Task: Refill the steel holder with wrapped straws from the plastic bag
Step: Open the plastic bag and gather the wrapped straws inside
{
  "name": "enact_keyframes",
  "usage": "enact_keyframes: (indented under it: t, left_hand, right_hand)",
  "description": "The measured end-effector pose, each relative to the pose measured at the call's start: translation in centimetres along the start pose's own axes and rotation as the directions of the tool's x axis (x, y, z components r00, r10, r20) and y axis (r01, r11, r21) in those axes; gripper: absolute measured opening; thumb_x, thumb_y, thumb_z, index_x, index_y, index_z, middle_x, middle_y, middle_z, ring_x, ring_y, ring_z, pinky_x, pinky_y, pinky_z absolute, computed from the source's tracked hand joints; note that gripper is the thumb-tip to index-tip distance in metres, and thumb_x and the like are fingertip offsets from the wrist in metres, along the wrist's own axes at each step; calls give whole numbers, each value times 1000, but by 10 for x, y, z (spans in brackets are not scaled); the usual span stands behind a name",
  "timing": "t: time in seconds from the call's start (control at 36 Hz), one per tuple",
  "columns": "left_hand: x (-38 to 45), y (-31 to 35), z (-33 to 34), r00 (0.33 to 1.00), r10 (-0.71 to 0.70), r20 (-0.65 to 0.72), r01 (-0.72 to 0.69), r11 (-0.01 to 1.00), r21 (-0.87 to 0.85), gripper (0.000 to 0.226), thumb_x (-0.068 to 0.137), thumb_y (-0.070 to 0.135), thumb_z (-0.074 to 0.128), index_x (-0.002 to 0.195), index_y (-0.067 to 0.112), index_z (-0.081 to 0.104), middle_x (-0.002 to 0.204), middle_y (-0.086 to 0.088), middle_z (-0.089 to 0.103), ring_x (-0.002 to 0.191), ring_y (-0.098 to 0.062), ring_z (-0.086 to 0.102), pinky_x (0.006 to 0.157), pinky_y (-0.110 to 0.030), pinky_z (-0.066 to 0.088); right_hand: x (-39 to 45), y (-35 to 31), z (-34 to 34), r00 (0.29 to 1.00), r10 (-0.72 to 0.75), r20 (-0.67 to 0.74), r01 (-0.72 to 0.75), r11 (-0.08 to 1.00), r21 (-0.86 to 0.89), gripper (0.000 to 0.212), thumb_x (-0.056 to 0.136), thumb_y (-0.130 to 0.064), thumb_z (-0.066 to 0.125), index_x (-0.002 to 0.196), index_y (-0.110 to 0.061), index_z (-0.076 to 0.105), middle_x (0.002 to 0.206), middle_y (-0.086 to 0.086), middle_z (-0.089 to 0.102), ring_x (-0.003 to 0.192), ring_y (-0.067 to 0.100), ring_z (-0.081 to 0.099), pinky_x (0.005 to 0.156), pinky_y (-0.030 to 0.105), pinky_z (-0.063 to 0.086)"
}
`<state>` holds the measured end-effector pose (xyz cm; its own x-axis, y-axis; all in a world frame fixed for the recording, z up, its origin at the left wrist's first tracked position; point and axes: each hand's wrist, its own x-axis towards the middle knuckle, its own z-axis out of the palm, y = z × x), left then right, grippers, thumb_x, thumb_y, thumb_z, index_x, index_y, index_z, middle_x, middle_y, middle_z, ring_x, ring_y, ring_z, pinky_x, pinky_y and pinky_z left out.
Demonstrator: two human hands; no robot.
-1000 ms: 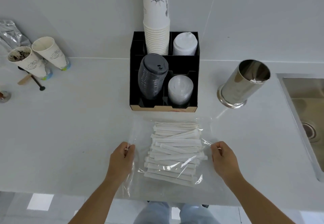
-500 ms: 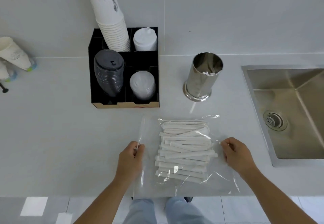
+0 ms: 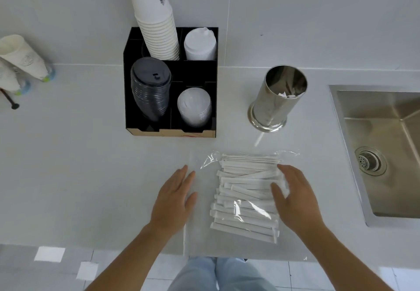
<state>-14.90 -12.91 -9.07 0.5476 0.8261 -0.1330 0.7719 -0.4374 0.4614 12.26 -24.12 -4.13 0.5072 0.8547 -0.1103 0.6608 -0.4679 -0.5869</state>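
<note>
Your left hand (image 3: pixel 173 202) lies flat, palm down, on the near-left part of the plastic bag (image 3: pixel 236 202). Fingers straight and held close together, thumb set a little apart; nothing pinched.

Your right hand (image 3: pixel 295 202) rests over the right ends of the wrapped straws (image 3: pixel 246 197). Fingers loosely curled and slightly spread, thumb opened toward 9 o'clock. Fingertips touch the film over the straw ends; whether they actually grip it, you cannot tell.

The bag lies flat on the white counter (image 3: pixel 79 165), directly in front of you, its near edge reaching the counter lip. The straws sit inside as a loose stack, most running 9-to-3 o'clock, a few skewed. The clear film is crinkled at the far edge.

The steel holder (image 3: pixel 276 99) stands upright at 1 o'clock from the bag, apart from it. A few white paper ends show low inside its mouth.

At 11 o'clock from the bag: black organizer (image 3: pixel 170 81) against the wall, holding a tall stack of paper cups (image 3: pixel 156 22), white lids (image 3: pixel 200 43), dark lids (image 3: pixel 150 88) and clear lids (image 3: pixel 194 106).

At 3 o'clock: steel sink (image 3: pixel 381 145) set into the counter, drain visible. At far 9 o'clock: two paper cups (image 3: pixel 20 58) at the frame edge.
</note>
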Motion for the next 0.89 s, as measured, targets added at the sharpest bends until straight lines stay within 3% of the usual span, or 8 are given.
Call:
enact_keyframes:
  t: [0.08, 0.22, 0.36, 0.5, 0.61, 0.69, 0.81, 0.89]
  left_hand:
    - [0, -4, 1, 991, 125, 52, -129, 989, 73, 51, 97, 26, 54, 144, 10, 43, 156, -9, 33, 144, -28, 30, 116, -41, 16]
    - [-11, -8, 9, 960, 277, 35, -280, 950, 136, 47, 95, 32, 48, 136, 9, 54, 146, -11, 50, 135, -28, 45, 111, -46, 31]
    - [-16, -17, 13, 953, 302, 41, -305, 945, 121, 49, 94, 33, 52, 137, 10, 53, 146, -9, 50, 136, -24, 44, 113, -46, 32]
    - [-11, -21, 9, 943, 330, 41, -333, 935, 123, 49, 91, 34, 60, 134, 11, 56, 144, -8, 53, 133, -24, 48, 111, -45, 34]
    - [-7, -28, 1, 922, 383, 61, -387, 918, 88, 45, 89, 34, 64, 128, 14, 62, 140, -7, 57, 129, -22, 53, 108, -41, 40]
    - [7, -31, -13, 923, 377, 72, -375, 926, -41, 30, 85, 26, 67, 112, 13, 70, 124, -6, 68, 113, -24, 64, 100, -38, 47]
    - [43, -21, -31, 968, 191, 160, -151, 961, -232, 29, 93, 26, 56, 119, 14, 63, 116, -4, 65, 101, -23, 61, 90, -33, 47]
    - [77, -10, -36, 989, 35, 143, 1, 968, -250, 37, 94, 27, 54, 130, 19, 55, 113, -2, 64, 95, -20, 60, 88, -33, 48]
  right_hand:
    - [-2, -35, 26, 982, -156, 107, 155, 988, 19, 42, 92, -12, 60, 134, -9, 57, 140, 11, 54, 130, 27, 49, 109, 31, 30]
    - [13, -74, 75, 835, -474, 280, 505, 862, -47, 42, 92, -5, 58, 133, -2, 56, 141, 18, 52, 131, 35, 48, 112, 42, 29]
    - [35, -83, 114, 796, -398, 456, 549, 792, -267, 53, 103, -32, 28, 153, -15, 22, 162, 4, 16, 149, 23, 9, 117, 38, -8]
    - [48, -77, 124, 844, -279, 458, 491, 745, -452, 61, 99, -47, 12, 155, -23, 8, 164, -5, 4, 150, 17, -1, 111, 43, -23]
    - [45, -78, 128, 865, -262, 429, 463, 747, -477, 66, 96, -51, 12, 154, -19, 17, 162, -2, 15, 149, 19, 11, 115, 48, -14]
    - [44, -78, 129, 870, -270, 413, 458, 753, -473, 65, 97, -50, 19, 153, -17, 25, 160, 0, 23, 148, 20, 19, 118, 48, -7]
    - [44, -80, 127, 874, -300, 381, 459, 766, -449, 62, 95, -48, 30, 145, -13, 44, 153, 4, 40, 141, 23, 36, 116, 50, 8]
    - [44, -79, 128, 874, -332, 353, 469, 767, -438, 59, 95, -46, 35, 141, -11, 48, 150, 7, 45, 139, 25, 40, 116, 51, 12]
